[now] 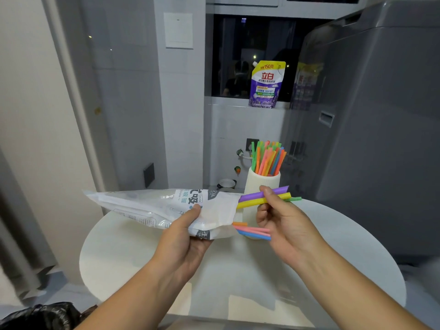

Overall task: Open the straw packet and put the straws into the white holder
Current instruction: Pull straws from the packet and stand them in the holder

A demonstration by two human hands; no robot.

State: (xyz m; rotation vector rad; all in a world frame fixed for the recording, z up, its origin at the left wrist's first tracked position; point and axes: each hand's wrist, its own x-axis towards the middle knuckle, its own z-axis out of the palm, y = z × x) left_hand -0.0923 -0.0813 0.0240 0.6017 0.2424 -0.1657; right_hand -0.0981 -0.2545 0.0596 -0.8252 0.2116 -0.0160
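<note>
The white ribbed holder [262,184] stands on the round table [119,258], packed with upright straws [267,158] in orange, green, pink and blue that fan out above its rim. Just in front of the holder and to its left, the packet [154,206] is held off the table, its long axis near level and its open mouth turned right. The left hand [183,236] grips it near the mouth, thumb pressed on top, fingers curled beneath. Directly in front of the holder, the right hand [283,222] pinches a trio [262,197] of purple, yellow and green straws between thumb and fingers; they lie level, left ends at the mouth. Below them, orange, pink and blue ends [252,231] stick out of the mouth toward that hand's lower fingers; whether these touch I cannot tell. The packet's print reads "Drink" and "吸管". Behind and above the holder, a purple pouch [266,84] reads "立白" and "150克".
</note>
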